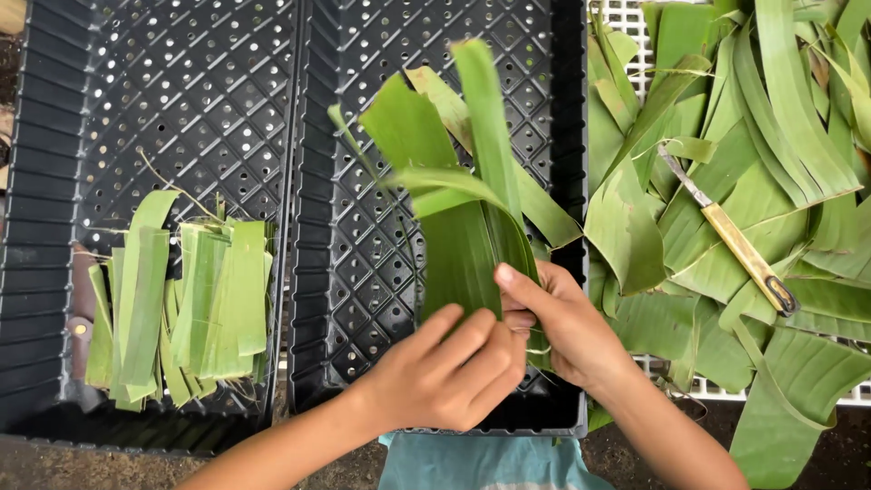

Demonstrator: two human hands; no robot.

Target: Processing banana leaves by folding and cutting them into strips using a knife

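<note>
We see both hands meeting low in the middle of the view, over the near end of a black tray. The left hand (449, 377) is curled, its fingers bent around the lower end of a bundle of green leaf strips (463, 209), gripping it from the front. The right hand (558, 322) is closed on the same bundle from the other side, with the thumb laid flat across the leaves and pointing left. The strips rise from the two hands and fan out upward, one long strip standing nearly straight, others bending off to the left and right.

Beneath the bundle we find the middle tray (363, 254), black plastic with a perforated lattice floor. Just beside it on the left sits a second black tray (136, 91) of the same kind, and in its near half lies a pile of cut leaf strips (186, 308), laid roughly side by side.

To the right, on a white grid surface (635, 18), we see a heap of large green leaves (771, 181). On top of that heap rests a knife (730, 231) with a yellowish handle, lying diagonally, well apart from both hands.
</note>
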